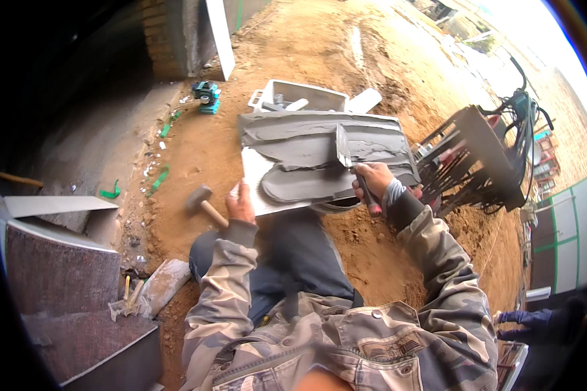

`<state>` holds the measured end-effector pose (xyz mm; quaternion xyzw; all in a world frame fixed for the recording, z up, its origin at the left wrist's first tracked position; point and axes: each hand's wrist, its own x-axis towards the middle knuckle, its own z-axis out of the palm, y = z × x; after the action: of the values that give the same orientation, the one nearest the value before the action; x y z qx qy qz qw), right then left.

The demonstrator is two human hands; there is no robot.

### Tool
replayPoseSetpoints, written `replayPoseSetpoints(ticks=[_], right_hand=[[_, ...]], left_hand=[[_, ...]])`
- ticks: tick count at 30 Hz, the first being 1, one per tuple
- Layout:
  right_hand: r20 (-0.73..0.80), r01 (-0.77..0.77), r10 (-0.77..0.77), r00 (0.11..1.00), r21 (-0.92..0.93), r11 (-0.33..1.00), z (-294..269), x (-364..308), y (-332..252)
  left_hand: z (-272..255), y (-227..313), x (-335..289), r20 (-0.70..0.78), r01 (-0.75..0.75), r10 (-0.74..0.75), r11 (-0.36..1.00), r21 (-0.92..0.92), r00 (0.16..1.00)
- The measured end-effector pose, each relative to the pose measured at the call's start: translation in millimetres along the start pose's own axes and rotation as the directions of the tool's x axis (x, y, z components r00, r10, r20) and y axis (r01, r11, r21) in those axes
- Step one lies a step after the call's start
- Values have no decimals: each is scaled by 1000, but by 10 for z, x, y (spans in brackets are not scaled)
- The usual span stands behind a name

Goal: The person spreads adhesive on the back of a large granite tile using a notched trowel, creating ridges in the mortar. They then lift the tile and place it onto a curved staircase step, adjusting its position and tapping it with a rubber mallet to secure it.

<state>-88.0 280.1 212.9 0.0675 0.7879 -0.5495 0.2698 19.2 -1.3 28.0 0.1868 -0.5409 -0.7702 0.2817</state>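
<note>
Right hand: clenched point(372, 182) around the trowel's handle, above the right part of the slab.
Trowel point(343, 146): blade on the grey paste, pointing away from the person and slightly left; its long axis runs back to the handle's butt, nearer the person and to the right.
Left hand: grasping point(241, 203) the slab's near left corner.
Slab point(257, 174): just in front of the knees, long axis crosswise, left to right; a pale patch is bare at its left end.
Grey paste point(306, 180): spread over most of the slab, its ridges running along the long axis.
White bin point(316, 93): just beyond the slab; pale, tube-like pieces point(298, 104) and small grey items lie inside.
Brown box point(482, 156): right of the slab, with a teal tool point(521, 107) and dark cables at its far side; its contents are too cluttered to tell.
Hammer point(198, 197): near the left hand, handle slanting toward the person.
</note>
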Motion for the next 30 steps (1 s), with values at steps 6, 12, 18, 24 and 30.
replayPoseSetpoints(ticks=[6,12,18,24,30], right_hand=[[146,6,-3,989,-23,1000,921,-426,-179],[254,63,-31,967,-117,991,1362,-539,-291],[463,573,-344,817,-585,574,1079,-232,-332],[402,532,-474,783,-829,175,908,-220,-355],[270,375,-431,861,-909,180,77,15,-191]], left_hand=[[-45,-152,34,-26,-32,33,999,3,999],[-20,-114,-7,14,68,-68,998,14,998],[-77,-121,37,3,43,-43,997,57,999],[72,20,-27,-53,-9,8,1000,-20,999],[-51,-13,15,-24,38,-38,999,-1,999]])
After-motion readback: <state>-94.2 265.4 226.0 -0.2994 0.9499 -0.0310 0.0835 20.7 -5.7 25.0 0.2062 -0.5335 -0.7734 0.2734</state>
